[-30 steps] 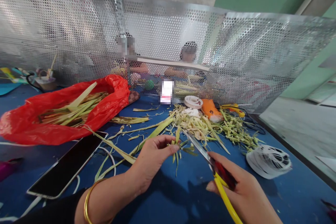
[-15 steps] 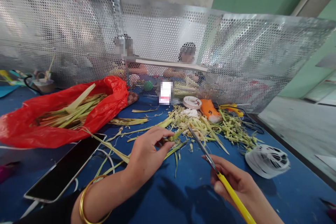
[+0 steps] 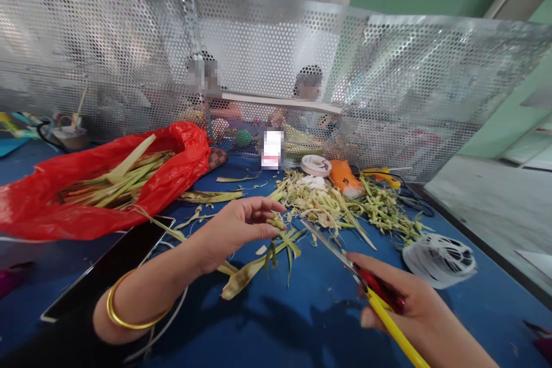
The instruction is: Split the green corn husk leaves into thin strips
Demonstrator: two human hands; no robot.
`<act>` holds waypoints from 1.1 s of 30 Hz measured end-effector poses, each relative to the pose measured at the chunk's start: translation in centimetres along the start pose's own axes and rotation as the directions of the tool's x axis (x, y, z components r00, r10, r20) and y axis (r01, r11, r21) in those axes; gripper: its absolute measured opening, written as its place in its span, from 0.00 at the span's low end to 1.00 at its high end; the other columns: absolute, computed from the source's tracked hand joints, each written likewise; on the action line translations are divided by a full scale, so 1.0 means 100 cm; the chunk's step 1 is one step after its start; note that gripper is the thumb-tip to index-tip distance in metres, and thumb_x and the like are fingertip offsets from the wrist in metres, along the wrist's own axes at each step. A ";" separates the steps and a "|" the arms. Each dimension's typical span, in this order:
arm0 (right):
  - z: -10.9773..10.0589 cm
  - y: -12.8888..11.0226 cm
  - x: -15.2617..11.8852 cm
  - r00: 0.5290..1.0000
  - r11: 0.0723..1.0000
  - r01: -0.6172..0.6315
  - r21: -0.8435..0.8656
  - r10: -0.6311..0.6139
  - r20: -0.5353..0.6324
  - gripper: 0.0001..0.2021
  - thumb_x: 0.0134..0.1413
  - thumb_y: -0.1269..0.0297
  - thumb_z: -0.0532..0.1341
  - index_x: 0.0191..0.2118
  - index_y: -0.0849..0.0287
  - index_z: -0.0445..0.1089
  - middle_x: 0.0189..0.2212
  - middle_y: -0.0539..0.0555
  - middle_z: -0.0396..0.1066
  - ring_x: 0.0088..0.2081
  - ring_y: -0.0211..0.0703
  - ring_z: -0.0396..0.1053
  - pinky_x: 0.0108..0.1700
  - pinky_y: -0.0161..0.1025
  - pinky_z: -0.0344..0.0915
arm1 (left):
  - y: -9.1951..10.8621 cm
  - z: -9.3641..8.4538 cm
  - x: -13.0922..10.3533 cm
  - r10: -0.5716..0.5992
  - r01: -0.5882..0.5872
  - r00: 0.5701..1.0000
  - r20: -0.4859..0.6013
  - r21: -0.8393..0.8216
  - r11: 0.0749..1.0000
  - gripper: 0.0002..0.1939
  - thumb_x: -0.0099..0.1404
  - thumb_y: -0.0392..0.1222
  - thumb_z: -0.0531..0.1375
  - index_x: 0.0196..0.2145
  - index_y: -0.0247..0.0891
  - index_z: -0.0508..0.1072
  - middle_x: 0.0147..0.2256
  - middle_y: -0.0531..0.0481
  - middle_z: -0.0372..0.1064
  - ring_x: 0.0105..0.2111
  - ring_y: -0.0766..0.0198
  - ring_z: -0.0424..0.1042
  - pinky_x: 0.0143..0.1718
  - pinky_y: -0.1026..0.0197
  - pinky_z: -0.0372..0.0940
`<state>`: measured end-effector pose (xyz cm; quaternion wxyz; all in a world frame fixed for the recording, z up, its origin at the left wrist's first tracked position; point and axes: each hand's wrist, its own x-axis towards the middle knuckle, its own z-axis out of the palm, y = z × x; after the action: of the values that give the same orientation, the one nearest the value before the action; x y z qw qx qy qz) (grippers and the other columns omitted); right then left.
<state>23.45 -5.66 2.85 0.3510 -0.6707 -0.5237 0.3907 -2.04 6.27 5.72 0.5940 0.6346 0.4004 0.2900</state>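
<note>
Two hands over the blue table (image 3: 302,322), noted left to right. At nine o'clock, a red bag (image 3: 86,195) stuffed with green leaves; below it a phone (image 3: 107,264) lying face up, partly under my forearm. My left hand (image 3: 228,230), gold bangle (image 3: 129,313) on the wrist, hangs above the table with thumb and forefinger pinched on a leaf strip (image 3: 267,253); the other fingers are spread loose. The strip dangles from the pinch toward seven o'clock, its browned end on the table.

At three o'clock from that pinch, near but apart, the scissors (image 3: 345,256): blades nearly closed, tips aimed at eleven o'clock. My right hand (image 3: 414,310) is wrapped round the yellow and red handles.

Beyond, at twelve to one o'clock, a pile of cuttings (image 3: 345,207), an orange tool (image 3: 345,178), a roll of tape (image 3: 316,165); a white fan (image 3: 440,256) at two o'clock.

Risk, as I judge it: the blade tips point toward my pinching fingertips; a hasty snip could nick them. The thin strip may also slip from so light a pinch.
</note>
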 end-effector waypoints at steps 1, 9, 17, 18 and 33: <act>-0.002 0.000 0.000 0.998 1.000 -0.028 -0.004 0.028 0.055 0.31 0.31 0.58 0.71 0.48 0.57 0.73 0.27 0.49 0.70 0.28 0.41 0.65 0.32 0.32 0.66 | 0.001 -0.003 0.000 -0.009 0.009 0.999 0.031 -0.014 1.000 0.20 0.53 0.37 0.65 0.45 0.38 0.73 0.37 0.48 0.75 0.39 0.62 0.72 0.44 0.59 0.64; -0.013 0.011 0.010 0.853 0.987 -0.140 0.074 0.082 0.516 0.26 0.36 0.59 0.71 0.46 0.58 0.74 0.23 0.47 0.66 0.24 0.32 0.59 0.27 0.27 0.59 | -0.001 -0.021 0.004 0.071 -0.052 0.943 0.324 -0.066 0.996 0.19 0.58 0.33 0.60 0.48 0.40 0.72 0.40 0.47 0.76 0.41 0.63 0.72 0.44 0.61 0.62; -0.011 -0.002 0.007 0.757 0.980 -0.198 0.016 0.143 0.637 0.22 0.36 0.53 0.71 0.38 0.62 0.75 0.22 0.48 0.66 0.23 0.31 0.58 0.26 0.28 0.56 | -0.008 -0.020 0.005 0.007 0.045 0.837 0.547 -0.082 0.996 0.23 0.59 0.36 0.61 0.53 0.42 0.68 0.44 0.44 0.75 0.45 0.61 0.71 0.46 0.59 0.61; -0.010 -0.004 0.005 0.750 0.977 -0.213 0.011 0.156 0.643 0.21 0.35 0.54 0.71 0.36 0.62 0.75 0.22 0.47 0.65 0.22 0.31 0.57 0.26 0.28 0.56 | -0.009 -0.020 0.005 0.012 0.053 0.824 0.567 -0.097 0.994 0.23 0.59 0.37 0.61 0.53 0.42 0.68 0.44 0.44 0.75 0.45 0.60 0.72 0.46 0.59 0.61; -0.002 -0.001 0.003 0.695 0.960 -0.276 0.043 0.169 0.699 0.31 0.31 0.46 0.72 0.43 0.61 0.75 0.20 0.45 0.60 0.22 0.31 0.52 0.23 0.28 0.51 | -0.016 -0.011 0.007 -0.010 0.099 0.744 0.668 -0.095 0.991 0.21 0.59 0.40 0.62 0.51 0.41 0.71 0.42 0.46 0.76 0.45 0.58 0.72 0.46 0.59 0.62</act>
<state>23.65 -5.33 2.99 0.1289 -0.5084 -0.5013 0.6882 -2.86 7.45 4.24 0.7440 0.6462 0.1620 0.0516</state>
